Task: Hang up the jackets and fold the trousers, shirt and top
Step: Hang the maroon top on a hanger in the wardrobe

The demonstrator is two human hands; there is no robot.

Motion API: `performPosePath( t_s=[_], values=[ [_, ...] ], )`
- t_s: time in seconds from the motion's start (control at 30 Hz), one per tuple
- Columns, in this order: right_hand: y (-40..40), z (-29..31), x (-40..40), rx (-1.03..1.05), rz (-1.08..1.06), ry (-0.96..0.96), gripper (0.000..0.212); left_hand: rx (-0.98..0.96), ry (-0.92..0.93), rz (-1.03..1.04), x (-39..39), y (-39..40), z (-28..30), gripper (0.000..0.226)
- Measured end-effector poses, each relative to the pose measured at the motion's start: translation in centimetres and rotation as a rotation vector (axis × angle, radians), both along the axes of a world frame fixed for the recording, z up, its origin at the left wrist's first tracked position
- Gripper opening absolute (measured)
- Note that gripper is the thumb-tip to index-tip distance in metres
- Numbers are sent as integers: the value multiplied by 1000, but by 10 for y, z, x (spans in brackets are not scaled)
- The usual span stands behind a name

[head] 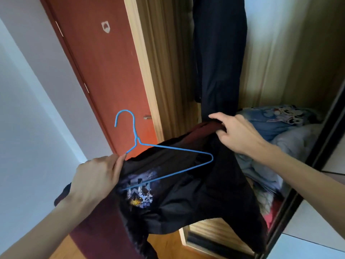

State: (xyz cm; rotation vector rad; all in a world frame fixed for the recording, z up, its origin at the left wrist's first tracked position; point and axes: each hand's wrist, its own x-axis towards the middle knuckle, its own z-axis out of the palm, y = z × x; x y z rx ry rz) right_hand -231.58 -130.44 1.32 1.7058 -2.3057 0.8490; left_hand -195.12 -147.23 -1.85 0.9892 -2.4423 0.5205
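A black jacket [196, 199] with a dark red lining and a printed emblem is held spread out in front of the open wardrobe. My left hand [95, 180] grips the jacket's left side together with one end of a blue wire hanger [164, 148]. The hanger lies across the jacket with its hook pointing up. My right hand [237, 133] pinches the jacket's upper edge near the collar. Another dark jacket [218, 58] hangs inside the wardrobe just above my right hand.
The wardrobe [155, 71] has a light wooden frame. Folded and piled clothes [276, 124] lie on its floor at the right. A dark sliding-door frame [306, 180] runs along the right. A red door [100, 68] and a white wall stand at the left.
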Motion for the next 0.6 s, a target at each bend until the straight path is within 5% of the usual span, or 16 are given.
performPosePath(
  t_s=[0.13, 0.37, 0.5, 0.6],
  values=[
    [10, 18, 20, 0, -29, 203, 55, -100, 48, 91, -24, 10, 14, 46],
    [26, 6, 71, -159, 113, 95, 62, -155, 345, 56, -52, 21, 58, 49],
    [26, 8, 55, -344, 146, 306, 37, -176, 433, -6, -48, 36, 70, 54],
    [17, 15, 30, -268, 300, 120, 44, -185, 468, -67, -47, 47, 75, 50]
  ],
)
